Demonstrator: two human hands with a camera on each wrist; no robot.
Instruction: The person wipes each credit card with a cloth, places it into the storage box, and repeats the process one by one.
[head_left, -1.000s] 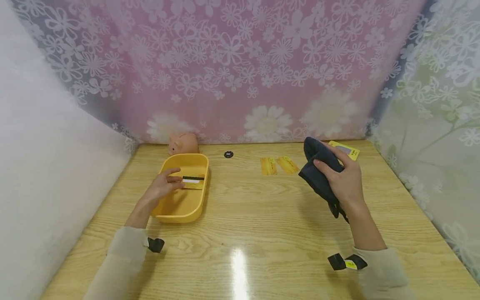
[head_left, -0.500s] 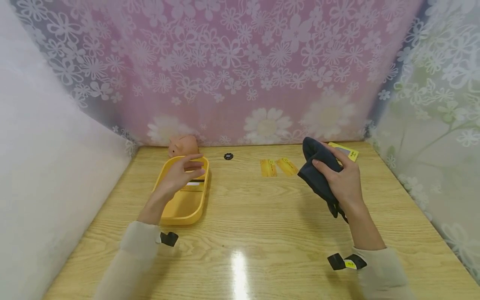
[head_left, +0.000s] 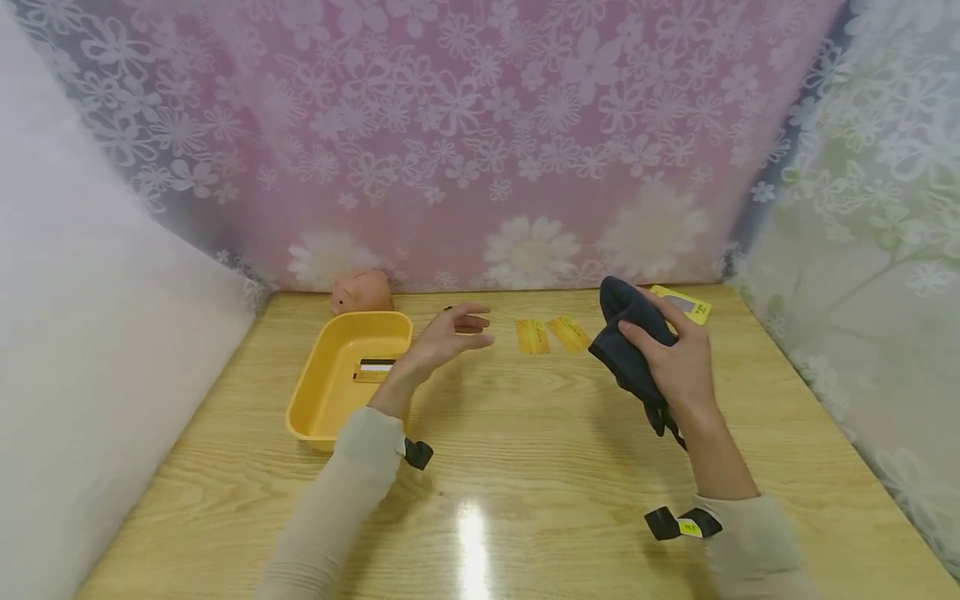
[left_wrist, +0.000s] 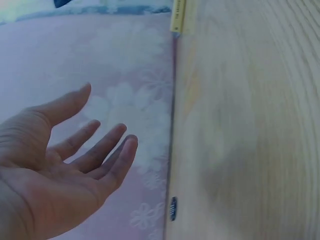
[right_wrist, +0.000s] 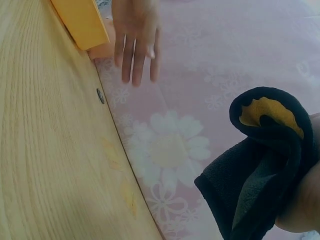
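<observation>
My right hand (head_left: 686, 362) holds up a dark navy cloth pouch (head_left: 636, 346), its cords hanging below. In the right wrist view the pouch (right_wrist: 260, 165) gapes at the top, with something yellow showing inside. My left hand (head_left: 447, 337) hovers over the table just right of the yellow tray (head_left: 300, 408), fingers loosely spread and holding nothing. Two yellow-gold cards (head_left: 532, 337) lie side by side between the hands. Inside the tray lies a card (head_left: 369, 377) with a black stripe, partly covered by my left wrist.
A pink piggy bank (head_left: 362, 292) stands behind the tray. The black poker chip (left_wrist: 173, 208) is mostly hidden behind my left hand in the head view. A yellow-bordered card (head_left: 686, 305) lies at the back right, behind my right hand. A floral curtain (head_left: 450, 167) closes off the back.
My left hand has moved right, from above the tray to the open table near the poker chip. The right hand still holds the pouch in nearly the same place.
</observation>
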